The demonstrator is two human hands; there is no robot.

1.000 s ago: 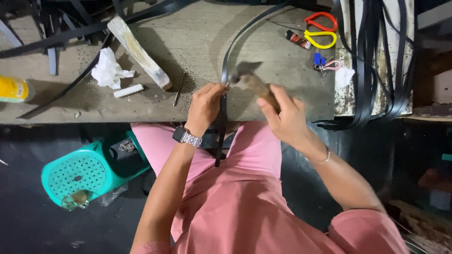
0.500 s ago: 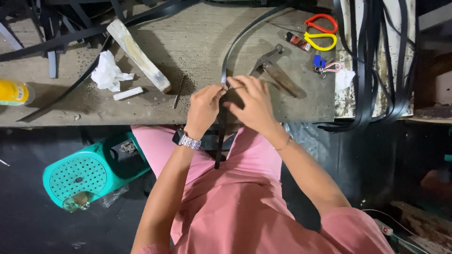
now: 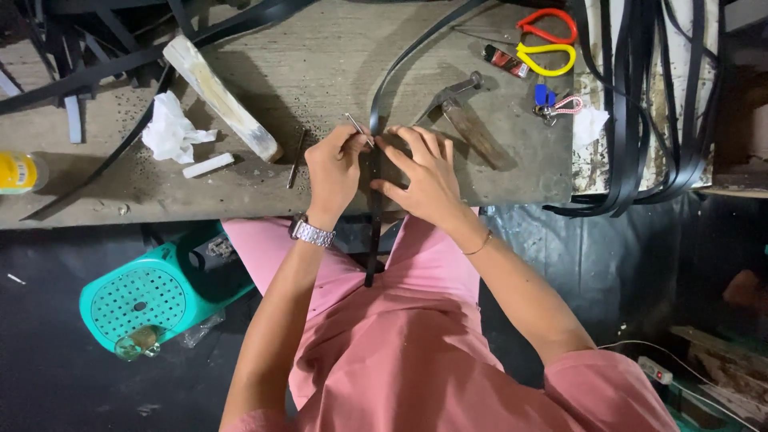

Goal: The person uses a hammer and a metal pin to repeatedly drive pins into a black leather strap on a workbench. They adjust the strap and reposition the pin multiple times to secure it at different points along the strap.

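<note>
A long black strap (image 3: pixel 384 88) curves down the worn grey workbench (image 3: pixel 320 72) and hangs over its front edge between my hands. My left hand (image 3: pixel 334 166), with a metal watch on the wrist, pinches a thin metal punch (image 3: pixel 358 128) tilted against the strap. My right hand (image 3: pixel 424 172) presses its fingers flat on the strap beside the punch. A hammer (image 3: pixel 468 120) with a wooden handle lies on the bench just right of my right hand.
A wooden block (image 3: pixel 220 96), crumpled white paper (image 3: pixel 170 128), a white stick (image 3: pixel 208 166) and a thin rod (image 3: pixel 296 150) lie left. Red and yellow scissors (image 3: pixel 548 36) and keys (image 3: pixel 552 100) sit far right, by black strips (image 3: pixel 640 104). A teal stool (image 3: pixel 152 292) stands below. A yellow tin (image 3: pixel 20 172) is at the left edge.
My right hand has put the hammer down on the bench and moved left onto the strap. My left hand stays on the punch.
</note>
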